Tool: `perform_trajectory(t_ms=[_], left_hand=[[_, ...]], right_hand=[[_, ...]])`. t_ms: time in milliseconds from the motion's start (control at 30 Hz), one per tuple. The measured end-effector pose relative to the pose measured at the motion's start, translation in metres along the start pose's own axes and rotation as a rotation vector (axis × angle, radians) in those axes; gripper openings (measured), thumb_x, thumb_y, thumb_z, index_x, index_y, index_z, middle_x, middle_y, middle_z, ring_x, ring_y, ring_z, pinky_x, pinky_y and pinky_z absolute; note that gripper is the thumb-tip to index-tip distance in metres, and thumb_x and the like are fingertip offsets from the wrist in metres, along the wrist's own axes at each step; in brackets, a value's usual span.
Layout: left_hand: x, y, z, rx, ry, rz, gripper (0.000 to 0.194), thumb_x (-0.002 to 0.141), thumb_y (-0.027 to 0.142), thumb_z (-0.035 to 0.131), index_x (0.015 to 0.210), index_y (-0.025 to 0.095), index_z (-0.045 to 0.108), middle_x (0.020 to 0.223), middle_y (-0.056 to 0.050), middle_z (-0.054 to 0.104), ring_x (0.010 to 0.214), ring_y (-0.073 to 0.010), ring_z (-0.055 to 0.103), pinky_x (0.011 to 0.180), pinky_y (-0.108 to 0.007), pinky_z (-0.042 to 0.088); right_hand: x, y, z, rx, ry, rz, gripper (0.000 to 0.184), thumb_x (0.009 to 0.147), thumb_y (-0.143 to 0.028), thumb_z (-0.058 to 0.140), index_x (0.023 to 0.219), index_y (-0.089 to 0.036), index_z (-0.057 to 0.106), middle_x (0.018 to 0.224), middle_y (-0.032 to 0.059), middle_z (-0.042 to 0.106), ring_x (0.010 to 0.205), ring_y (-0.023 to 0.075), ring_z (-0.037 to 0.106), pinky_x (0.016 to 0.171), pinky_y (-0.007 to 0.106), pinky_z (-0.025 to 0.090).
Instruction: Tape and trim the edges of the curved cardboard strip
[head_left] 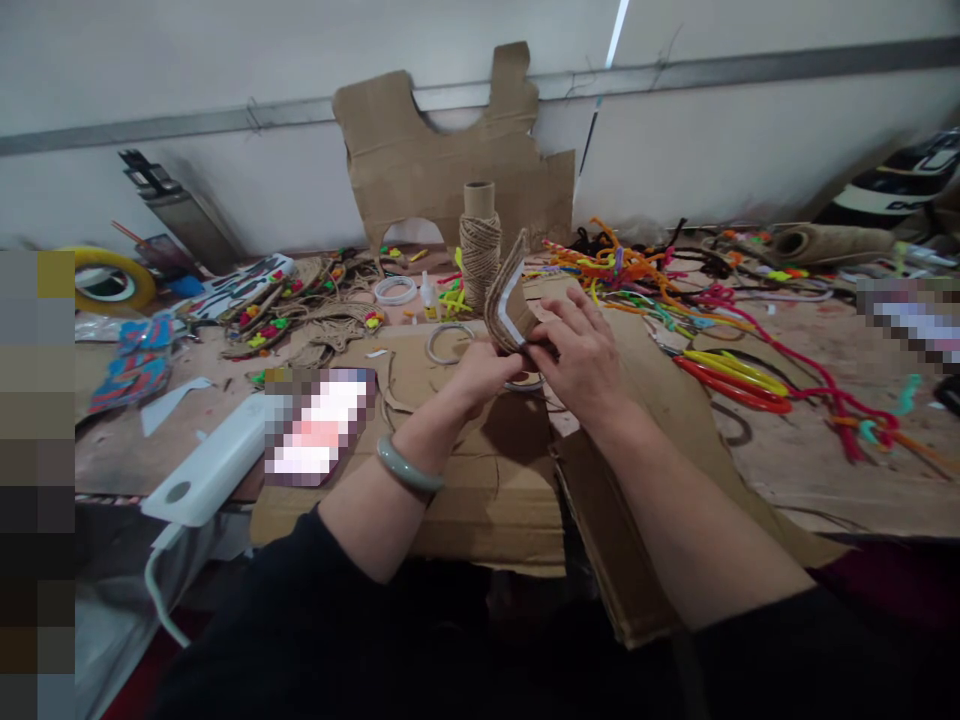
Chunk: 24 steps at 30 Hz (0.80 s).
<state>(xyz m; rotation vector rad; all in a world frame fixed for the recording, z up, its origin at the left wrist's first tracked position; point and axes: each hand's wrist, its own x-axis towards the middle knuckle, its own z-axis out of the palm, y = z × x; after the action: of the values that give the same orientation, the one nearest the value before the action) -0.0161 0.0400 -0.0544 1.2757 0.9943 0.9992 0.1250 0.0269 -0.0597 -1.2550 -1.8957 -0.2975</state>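
Both hands hold one piece over the middle of the table: a bent white strip wrapped in brown jute twine (507, 290), curving up from my fingers. My left hand (480, 372) pinches its lower end from the left; a pale green bangle (407, 467) sits on that wrist. My right hand (581, 345) grips the same end from the right, fingers curled over it. Just behind the piece stands a spool of jute twine (480, 250) on a cardboard tube. Under my hands lies flat cardboard (480, 490), and a ring (448, 342) rests on it to the left.
A cut cardboard sheet (420, 150) leans on the wall. Coloured pipe cleaners (645, 265) and red and yellow hoops (731, 380) spread at right. Twine-wrapped decorated pieces (300, 310) lie at left, with yellow tape (109, 280), a white glue gun (214, 465) and a twine roll (829, 243).
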Motion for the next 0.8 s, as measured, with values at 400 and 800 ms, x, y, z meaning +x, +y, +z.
perform_trajectory(t_ms=[400, 800], left_hand=[[-0.005, 0.004, 0.004, -0.044, 0.02, -0.018, 0.013, 0.062, 0.01, 0.061, 0.074, 0.011, 0.066, 0.07, -0.002, 0.064, 0.063, -0.0103, 0.055, 0.065, -0.024, 0.048], [-0.008, 0.011, 0.007, -0.138, 0.006, -0.106, 0.009, 0.062, 0.005, 0.059, 0.064, 0.012, 0.064, 0.062, 0.001, 0.062, 0.061, -0.0097, 0.054, 0.067, -0.026, 0.049]], right_hand=[[-0.001, -0.007, -0.004, -0.082, -0.03, -0.018, 0.01, 0.084, -0.021, 0.057, 0.085, -0.021, 0.067, 0.122, 0.0079, 0.066, 0.127, 0.03, 0.049, 0.101, 0.047, 0.041], [0.001, -0.01, -0.005, -0.08, -0.066, 0.017, 0.014, 0.084, -0.018, 0.053, 0.079, -0.02, 0.066, 0.117, 0.0114, 0.069, 0.11, 0.0265, 0.061, 0.095, 0.043, 0.044]])
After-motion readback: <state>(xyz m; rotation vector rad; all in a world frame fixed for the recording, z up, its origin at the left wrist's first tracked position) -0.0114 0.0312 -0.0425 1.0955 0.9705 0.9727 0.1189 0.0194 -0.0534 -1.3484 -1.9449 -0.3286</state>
